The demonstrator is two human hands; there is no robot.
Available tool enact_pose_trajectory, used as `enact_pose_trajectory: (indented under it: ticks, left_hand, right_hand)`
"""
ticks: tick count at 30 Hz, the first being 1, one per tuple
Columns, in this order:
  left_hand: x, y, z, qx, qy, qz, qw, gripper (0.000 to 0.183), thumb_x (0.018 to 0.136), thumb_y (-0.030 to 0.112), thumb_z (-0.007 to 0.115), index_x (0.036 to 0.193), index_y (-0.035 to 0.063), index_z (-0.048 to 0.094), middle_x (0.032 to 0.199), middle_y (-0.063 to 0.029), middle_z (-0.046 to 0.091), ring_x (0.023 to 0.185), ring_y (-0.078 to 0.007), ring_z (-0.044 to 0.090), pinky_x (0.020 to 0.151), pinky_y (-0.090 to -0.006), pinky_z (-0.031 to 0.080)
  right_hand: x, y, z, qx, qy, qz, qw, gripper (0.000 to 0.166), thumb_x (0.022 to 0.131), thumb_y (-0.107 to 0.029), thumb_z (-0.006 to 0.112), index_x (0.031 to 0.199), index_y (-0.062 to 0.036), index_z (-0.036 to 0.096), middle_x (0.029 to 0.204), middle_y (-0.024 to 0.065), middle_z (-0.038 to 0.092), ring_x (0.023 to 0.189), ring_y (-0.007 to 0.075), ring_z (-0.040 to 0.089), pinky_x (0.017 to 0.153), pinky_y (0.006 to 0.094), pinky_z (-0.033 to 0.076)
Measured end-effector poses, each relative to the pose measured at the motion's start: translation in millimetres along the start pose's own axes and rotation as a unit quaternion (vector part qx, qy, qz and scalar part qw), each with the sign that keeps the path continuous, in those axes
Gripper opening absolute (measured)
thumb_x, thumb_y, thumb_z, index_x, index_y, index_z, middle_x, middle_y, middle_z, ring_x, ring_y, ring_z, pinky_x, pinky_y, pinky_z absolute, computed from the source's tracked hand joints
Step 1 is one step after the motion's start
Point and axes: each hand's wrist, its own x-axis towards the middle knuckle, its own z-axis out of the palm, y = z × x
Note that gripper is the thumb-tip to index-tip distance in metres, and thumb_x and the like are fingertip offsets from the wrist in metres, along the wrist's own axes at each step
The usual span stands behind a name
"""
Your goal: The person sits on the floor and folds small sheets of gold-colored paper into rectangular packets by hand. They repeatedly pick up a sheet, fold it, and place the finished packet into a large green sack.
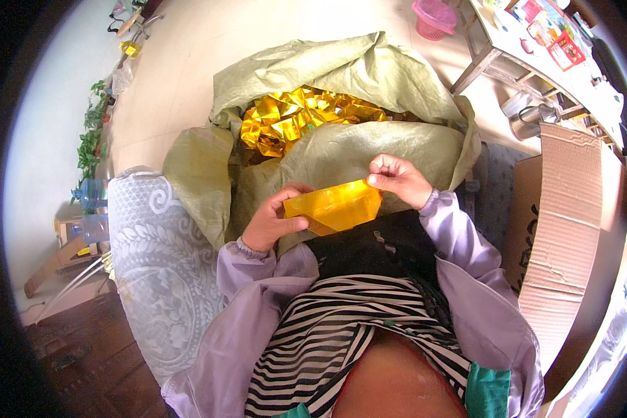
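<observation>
Between my two hands is a folded piece of gold foil paper [337,205], flat and roughly boat-shaped, with slanted lower corners. My left hand [278,217] pinches its left end, thumb in front and fingers behind. At its upper right corner, my right hand [401,178] grips the edge between thumb and curled fingers. Just beyond my hands a large pale green woven sack [376,151] lies with its mouth gaping. Many shiny folded gold foil pieces [298,117] fill the visible part of the sack.
A grey patterned cushioned seat [162,261] is at my left. To the right stands a cardboard box [559,235] with a raised flap. Farther off are a metal kettle [532,121], a cluttered table [494,55], a pink plastic basket [433,21] and a leafy plant [90,141].
</observation>
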Motion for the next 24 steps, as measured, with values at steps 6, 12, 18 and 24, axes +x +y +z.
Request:
enact_pose_trajectory:
  ticks: [6, 12, 18, 24]
  left_hand:
    - [6, -31, 7, -0.426, 0.071, 0.006, 0.902, 0.026, 0.093, 0.012, 0.068, 0.117, 0.0074, 0.058, 0.119, -0.0055, 0.064, 0.106, -0.0162, 0.063, 0.083, -0.0289, 0.055]
    - [8, -32, 27, -0.48, 0.049, -0.026, 0.876, 0.032, 0.094, 0.011, 0.067, 0.124, 0.0054, 0.056, 0.125, -0.0068, 0.063, 0.109, -0.0184, 0.064, 0.088, -0.0286, 0.056]
    - [6, -31, 24, -0.43, 0.066, -0.049, 0.899, 0.039, 0.094, 0.013, 0.067, 0.13, 0.0058, 0.054, 0.127, -0.006, 0.062, 0.109, -0.016, 0.064, 0.087, -0.0272, 0.057]
    - [13, -36, 28, -0.333, 0.035, -0.067, 0.94, 0.061, 0.087, 0.034, 0.075, 0.135, 0.0051, 0.05, 0.127, -0.0032, 0.061, 0.104, -0.0106, 0.06, 0.081, -0.0246, 0.051]
  right_hand:
    - [-8, -19, 5, 0.207, -0.067, -0.051, 0.975, 0.022, 0.095, -0.015, 0.066, 0.116, -0.0091, 0.06, 0.111, 0.0031, 0.063, 0.107, 0.0144, 0.06, 0.094, 0.031, 0.047]
    - [-5, -6, 6, 0.349, -0.077, -0.033, 0.934, 0.017, 0.094, -0.017, 0.067, 0.108, -0.0096, 0.061, 0.107, -0.0008, 0.062, 0.102, 0.0136, 0.063, 0.09, 0.0324, 0.052]
    - [-2, 15, -9, 0.321, -0.075, 0.001, 0.944, 0.019, 0.093, -0.024, 0.069, 0.101, -0.0112, 0.058, 0.113, 0.0048, 0.062, 0.112, 0.0218, 0.059, 0.096, 0.0395, 0.047]
    - [-1, 12, 0, 0.311, -0.057, -0.003, 0.949, 0.016, 0.092, -0.022, 0.07, 0.1, -0.013, 0.059, 0.099, -0.0029, 0.061, 0.093, 0.0111, 0.059, 0.084, 0.0303, 0.047]
